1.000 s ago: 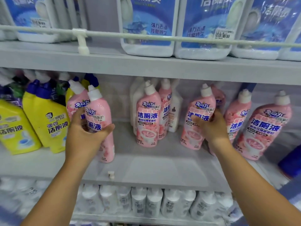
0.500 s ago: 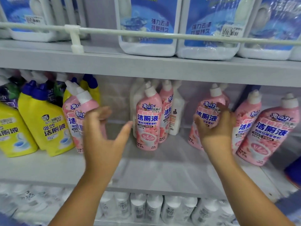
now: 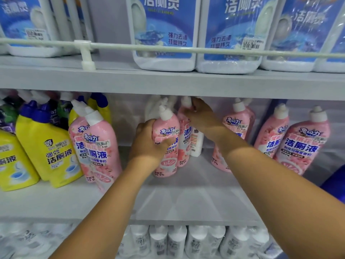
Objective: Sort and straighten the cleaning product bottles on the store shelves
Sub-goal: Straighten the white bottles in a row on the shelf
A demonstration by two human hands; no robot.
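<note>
On the middle shelf (image 3: 186, 199), the left hand (image 3: 147, 144) grips the front pink bottle (image 3: 167, 146) around its body. The right hand (image 3: 200, 114) closes its fingers on the neck of the pink bottle behind (image 3: 183, 144). More pink bottles (image 3: 300, 144) stand to the right, yellow bottles (image 3: 50, 148) to the far left.

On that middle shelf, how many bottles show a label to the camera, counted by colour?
pink bottles: 7
yellow bottles: 2
white bottle: 1
Total: 10
More bottles stand behind these, too hidden or blurred to count.
</note>
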